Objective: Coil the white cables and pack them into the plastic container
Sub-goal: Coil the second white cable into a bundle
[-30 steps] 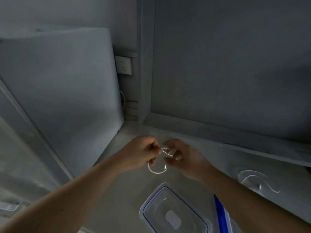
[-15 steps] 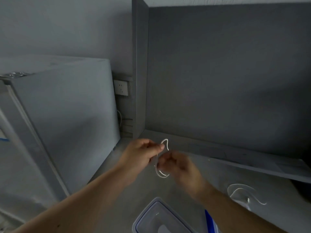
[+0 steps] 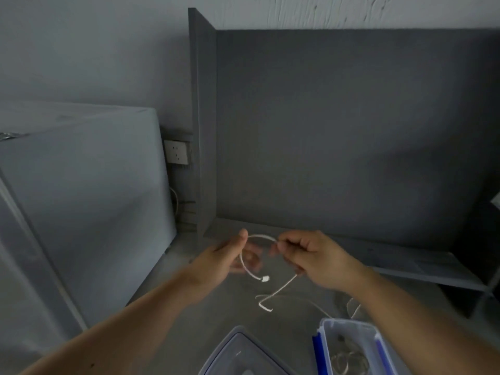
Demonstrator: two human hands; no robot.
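Grey desk (image 3: 205,318): hands apart now, white cable (image 3: 259,236) uncoiled.

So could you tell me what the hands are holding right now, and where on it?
A thin white cable: left hand and right hand pinch its arc; the plug end dangles.

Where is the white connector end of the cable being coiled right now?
In the head view, the connector hangs in mid-air near frame centre, just below and between the left hand and the right hand, above the grey tabletop.
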